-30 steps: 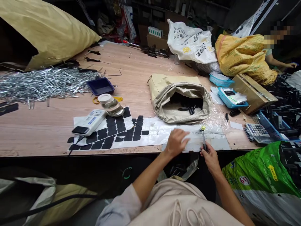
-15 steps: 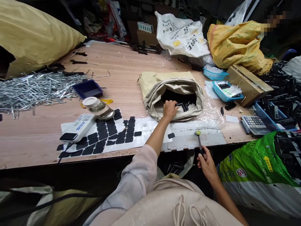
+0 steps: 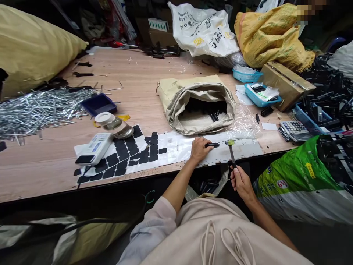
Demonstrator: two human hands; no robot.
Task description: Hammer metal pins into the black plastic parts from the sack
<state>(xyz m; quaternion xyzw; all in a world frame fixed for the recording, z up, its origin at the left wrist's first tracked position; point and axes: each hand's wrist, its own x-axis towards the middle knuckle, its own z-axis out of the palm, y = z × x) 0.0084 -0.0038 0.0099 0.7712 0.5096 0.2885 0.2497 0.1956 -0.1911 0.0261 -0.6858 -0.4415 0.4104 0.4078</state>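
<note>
My left hand (image 3: 199, 148) rests on the white sheet (image 3: 176, 150) at the table's near edge, holding a short black stick-like part (image 3: 212, 145) that points right. Below the edge, my right hand (image 3: 241, 180) grips the dark handle of a small hammer (image 3: 231, 148). Its yellow-green head sits just right of the black part's tip, on a grey plate (image 3: 242, 151). Behind them an open tan sack (image 3: 197, 105) holds more black parts. Black square pads (image 3: 129, 152) lie in rows on the sheet to the left.
A white handheld device (image 3: 95, 148) and a glass jar (image 3: 113, 124) lie left of the pads, beyond them a blue tray (image 3: 98, 104) and a heap of metal rods (image 3: 35, 110). A calculator (image 3: 292, 130), blue baskets, a cardboard box (image 3: 286, 84) and a green bag (image 3: 298, 180) crowd the right.
My left hand reached into the tan sack, took a black part and brought it back to the sheet by the hammer head. My right hand kept hold of the hammer.
</note>
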